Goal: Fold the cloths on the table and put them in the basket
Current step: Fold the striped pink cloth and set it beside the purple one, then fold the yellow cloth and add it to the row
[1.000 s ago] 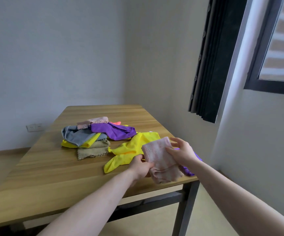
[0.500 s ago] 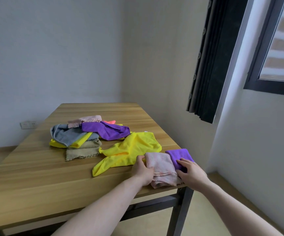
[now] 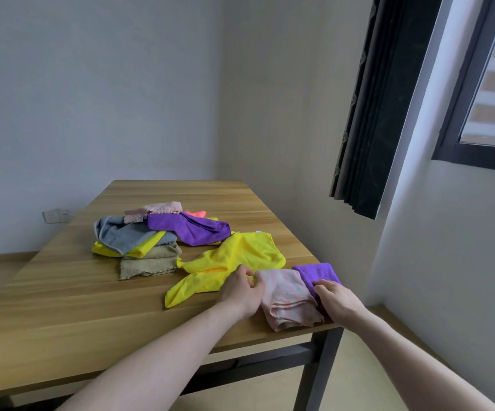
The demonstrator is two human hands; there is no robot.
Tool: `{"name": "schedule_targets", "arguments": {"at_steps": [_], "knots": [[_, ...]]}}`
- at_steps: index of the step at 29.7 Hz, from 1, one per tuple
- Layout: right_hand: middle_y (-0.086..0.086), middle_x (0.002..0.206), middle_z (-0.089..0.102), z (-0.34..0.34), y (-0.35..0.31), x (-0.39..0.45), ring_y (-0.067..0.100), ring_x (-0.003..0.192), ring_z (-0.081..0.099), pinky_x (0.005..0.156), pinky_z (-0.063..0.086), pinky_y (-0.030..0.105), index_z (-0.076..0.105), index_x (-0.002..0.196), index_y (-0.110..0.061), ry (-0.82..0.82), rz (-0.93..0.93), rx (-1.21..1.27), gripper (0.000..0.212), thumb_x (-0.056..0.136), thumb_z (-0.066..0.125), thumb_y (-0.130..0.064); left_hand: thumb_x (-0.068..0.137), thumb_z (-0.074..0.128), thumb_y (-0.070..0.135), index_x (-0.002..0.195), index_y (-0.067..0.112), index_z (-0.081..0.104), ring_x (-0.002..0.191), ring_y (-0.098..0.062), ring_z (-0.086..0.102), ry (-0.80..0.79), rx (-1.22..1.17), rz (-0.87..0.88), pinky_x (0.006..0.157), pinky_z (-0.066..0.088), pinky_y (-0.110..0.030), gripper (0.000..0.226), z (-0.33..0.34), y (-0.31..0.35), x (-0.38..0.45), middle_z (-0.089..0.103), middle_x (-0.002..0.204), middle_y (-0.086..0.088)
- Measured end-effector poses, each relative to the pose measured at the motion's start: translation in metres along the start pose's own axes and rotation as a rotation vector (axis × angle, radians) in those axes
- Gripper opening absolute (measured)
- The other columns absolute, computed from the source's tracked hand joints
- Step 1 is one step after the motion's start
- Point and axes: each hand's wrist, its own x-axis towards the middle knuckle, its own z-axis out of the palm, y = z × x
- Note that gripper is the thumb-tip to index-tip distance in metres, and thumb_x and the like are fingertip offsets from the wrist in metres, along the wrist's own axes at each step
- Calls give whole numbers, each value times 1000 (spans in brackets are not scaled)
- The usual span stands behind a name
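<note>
Fingers of the left hand [image 3: 241,289] curl against the left edge of the folded pink cloth [image 3: 287,298]; whether they pinch the fabric or only touch it cannot be told. Fingers of the right hand [image 3: 336,298] lie fairly straight, pressing where the pink cloth meets the folded purple cloth [image 3: 317,272]. Both cloths lie at the near right corner of the table [image 3: 62,307], the pink one reaching its front edge. No basket is in view.

Handling judgement: the pink cloth looks light, soft and limp, and unlikely to break. Folded layers may slide apart or fall open if lifted by one edge. Recommended hold: clamp all layers together from both sides, thumb above and fingers beneath.
</note>
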Motion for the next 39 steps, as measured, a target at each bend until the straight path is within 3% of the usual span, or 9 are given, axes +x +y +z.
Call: {"name": "schedule_targets", "arguments": {"at_steps": [5, 10, 13, 19, 24, 26, 30, 34, 39], "knots": [[-5, 135, 60, 1, -32, -10, 19, 120, 52, 102, 39, 35, 66, 128, -26, 276, -139, 70, 34, 98, 50, -26, 89, 63, 30, 112, 27, 61, 115, -19, 56, 54, 289, 184, 93, 47, -31, 24, -56, -40, 4, 53, 124, 6], [-10, 141, 53, 29, -70, -6, 17, 127, 47, 101, 43, 33, 62, 131, -29, 167, -308, 33, 38, 92, 60, -30, 86, 62, 36, 109, 33, 62, 120, -20, 54, 6, 448, 150, 99, 46, -34, 24, -95, -76, 4, 51, 125, 6], [-15, 138, 52, 41, -93, -4, 14, 128, 46, 101, 39, 30, 61, 130, -33, 170, -353, -15, 33, 97, 55, -35, 86, 62, 41, 110, 36, 64, 121, -19, 54, -29, 475, 156, 101, 45, -34, 25, -104, -93, 0, 55, 126, 9], [-11, 139, 58, 74, -95, 0, 9, 129, 50, 108, 38, 25, 63, 131, -29, 155, -237, 116, 42, 90, 60, -34, 95, 57, 37, 124, 36, 59, 122, -17, 52, 3, 530, 295, 106, 39, -33, 29, -103, -102, -4, 55, 131, 12], [-14, 142, 55, 80, -95, 0, 9, 132, 47, 111, 38, 29, 63, 133, -30, 149, -231, 66, 45, 87, 60, -32, 91, 59, 23, 103, 33, 75, 131, -14, 45, -96, 519, 433, 114, 34, -35, 22, -100, -91, 8, 54, 140, 14], [-15, 141, 55, 81, -95, -1, 9, 132, 47, 111, 39, 30, 63, 132, -31, 139, -219, 77, 46, 86, 61, -31, 92, 57, 26, 111, 33, 76, 138, -16, 42, -177, 523, 420, 117, 32, -34, 27, -94, -85, 12, 51, 149, 12], [-18, 137, 56, 79, -95, -1, 6, 127, 48, 107, 42, 31, 62, 129, -37, 106, -197, 142, 46, 83, 64, -32, 96, 51, 28, 141, 26, 58, 139, -23, 44, -222, 634, 346, 116, 36, -39, 46, -88, -82, 22, 53, 150, 3], [-14, 125, 59, 73, -95, -1, 10, 118, 55, 101, 48, 34, 57, 133, -37, 77, -139, 226, 49, 85, 67, -35, 96, 56, 24, 139, 26, 61, 133, -19, 52, -78, 422, 313, 111, 42, -34, 43, -97, -68, 29, 57, 146, 5], [0, 138, 54, 67, -98, 0, 17, 124, 50, 102, 45, 36, 38, 147, -31, 19, -78, 260, 67, 86, 65, -25, 94, 63, 19, 135, 20, 65, 125, -20, 59, 99, 141, 298, 107, 47, -34, 42, -134, -24, 43, 60, 143, 1]]}}
